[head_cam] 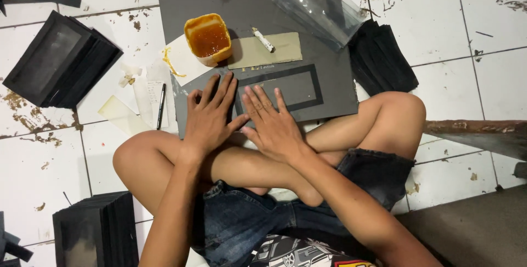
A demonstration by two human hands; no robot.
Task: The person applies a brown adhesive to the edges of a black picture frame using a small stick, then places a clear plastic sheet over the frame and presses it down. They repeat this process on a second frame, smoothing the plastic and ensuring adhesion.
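I sit cross-legged on a tiled floor. My left hand point(209, 114) lies flat, fingers spread, on the near left part of a large grey board point(258, 9). My right hand point(272, 124) presses flat beside it on the left end of a black rectangular frame piece point(299, 88) that lies on the board. An orange tub of amber glue point(208, 39) stands on the board's far left. To its right lies an olive card strip point(277, 49) with a small white brush point(263, 40) on it.
Stacks of black window boxes sit at the left point(57, 61) and lower left point(99, 228). A pile of black sheets point(384, 58) and a clear plastic sheet point(318, 3) lie at the right. A black pen point(161, 106) and paper scraps lie left of the board.
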